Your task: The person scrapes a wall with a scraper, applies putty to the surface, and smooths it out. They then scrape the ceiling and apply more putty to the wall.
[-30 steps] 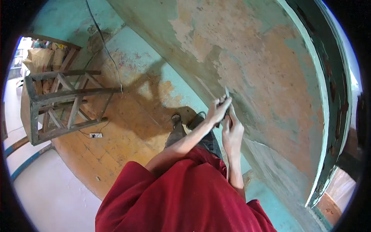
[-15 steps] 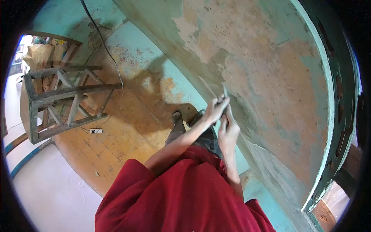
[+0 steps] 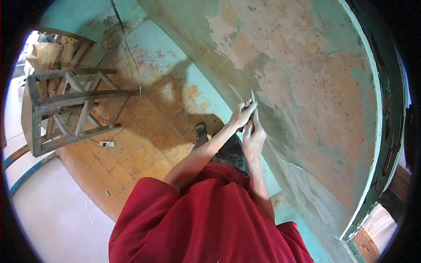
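My left hand [image 3: 240,116] is closed at the base of the narrow metal blade of a scraper [image 3: 252,95], its fingers pressed near the blade. Just below it, my right hand [image 3: 254,142] wraps around the scraper's dark handle, most of which is hidden by the fingers. The blade points up and away from me, overlapping the wall [image 3: 307,101] in this view. Bare brownish patches and worn green paint cover that wall, with a smoother grey-green band along its lower part near my hands.
A wooden stepped frame [image 3: 79,98] stands at the left on the orange-brown floor [image 3: 144,131]. Near it lies a white power socket block [image 3: 107,143] with a cord. A dark cable [image 3: 127,44] hangs at the upper left, and sacks [image 3: 46,57] sit behind the frame.
Both hands and the scraper have shifted slightly up and left in view, still gripped together. The camera view has turned a little. The grip looks the same.
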A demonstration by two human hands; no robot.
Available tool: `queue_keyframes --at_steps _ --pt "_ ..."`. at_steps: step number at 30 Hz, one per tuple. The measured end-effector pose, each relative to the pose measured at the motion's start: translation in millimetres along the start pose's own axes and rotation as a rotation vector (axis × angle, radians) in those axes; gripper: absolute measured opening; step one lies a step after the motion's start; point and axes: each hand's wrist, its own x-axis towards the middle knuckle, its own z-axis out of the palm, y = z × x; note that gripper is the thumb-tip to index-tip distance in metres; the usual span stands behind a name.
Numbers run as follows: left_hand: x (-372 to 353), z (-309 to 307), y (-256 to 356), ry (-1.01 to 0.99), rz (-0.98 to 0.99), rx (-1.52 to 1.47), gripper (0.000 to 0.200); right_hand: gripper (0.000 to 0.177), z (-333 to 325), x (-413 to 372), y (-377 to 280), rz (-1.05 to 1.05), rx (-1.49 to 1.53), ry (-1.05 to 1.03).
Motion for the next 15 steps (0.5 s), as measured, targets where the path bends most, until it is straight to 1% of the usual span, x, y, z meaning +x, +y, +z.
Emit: queue_keyframes --at_steps 1,2,3,4,5,6,7,8,9,11,12,13,15 --pt "-5 3 0 -0.014 -0.013 -0.002 0.031 0.047 -2 -4 2 -0.008 -0.001 -0.004" --pt "-24 24 18 0.017 0.038 -0.132 0.032 0.047 -8 -12 8 -0.128 0.018 0.077" --pt "-33 34 20 0.070 0.159 0.051 0.032 0.047 -16 -18 16 -0.248 0.038 0.158" --pt "-31 34 21 0.062 0.139 0.060 0.032 0.047 -21 -22 20 -0.361 0.060 0.245" --pt "-25 32 18 0.048 0.123 0.073 0.033 0.047 -19 -18 17 -0.364 0.061 0.255" --pt "-11 21 2 0.042 0.078 -0.003 0.033 0.046 -13 -11 11 -0.286 0.028 0.185" --pt "3 9 -12 0.037 0.025 -0.079 0.033 0.046 -6 -7 5 -0.202 -0.004 0.111" --pt "5 -2 6 0.000 0.008 -0.038 0.034 0.045 -7 -4 -9 -0.026 -0.011 0.004" --pt "-4 6 23 0.004 0.017 -0.037 0.034 0.045 -8 -8 -6 -0.036 -0.010 0.002" --pt "-30 27 47 0.010 0.107 0.001 0.036 0.045 -17 -23 5 -0.402 0.043 0.254" --pt "-32 35 44 0.095 0.224 0.141 0.038 0.045 -21 -25 3 -0.360 0.154 0.241" --pt "-26 38 41 0.138 0.213 0.166 0.040 0.045 -21 -23 -2 -0.363 0.155 0.246" --pt "-8 16 32 0.008 -0.027 0.084 0.034 0.043 -17 -12 -11 -0.213 0.053 0.143"
